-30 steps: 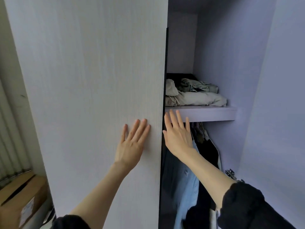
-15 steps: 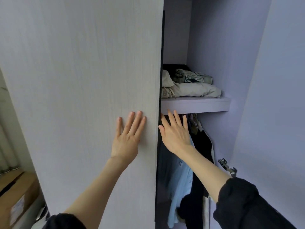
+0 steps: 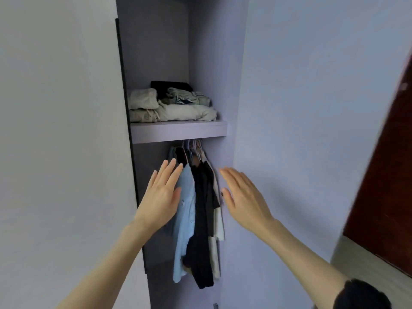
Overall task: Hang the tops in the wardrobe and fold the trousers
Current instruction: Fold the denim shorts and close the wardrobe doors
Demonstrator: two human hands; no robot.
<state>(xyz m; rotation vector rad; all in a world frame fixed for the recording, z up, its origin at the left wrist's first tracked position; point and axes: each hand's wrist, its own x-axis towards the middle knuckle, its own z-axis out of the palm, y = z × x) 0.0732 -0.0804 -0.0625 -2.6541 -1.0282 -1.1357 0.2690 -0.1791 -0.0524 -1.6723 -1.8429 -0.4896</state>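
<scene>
Left hand (image 3: 161,197) flat, fingers straight and together, holding nothing; it is raised in front of the wardrobe opening, its fingertips overlapping the light blue shirt (image 3: 186,219) in view, though contact cannot be confirmed. Right hand (image 3: 243,197) likewise spread flat and empty, palm turned inward, just beside the right edge of the hanging clothes. Judgement: both palms face the gap, a posture suited to parting or checking the row rather than gripping. Between the hands hang the tops: the blue shirt, a black top (image 3: 201,219) and a pale garment behind, bunched on hangers (image 3: 192,148) under the shelf (image 3: 178,131). On the shelf lie folded trousers (image 3: 171,112) in beige and faded denim, stacked toward the left. Left door (image 3: 60,152) and right door (image 3: 312,130) frame the narrow opening. Judgement: hanging and folding look largely done.
</scene>
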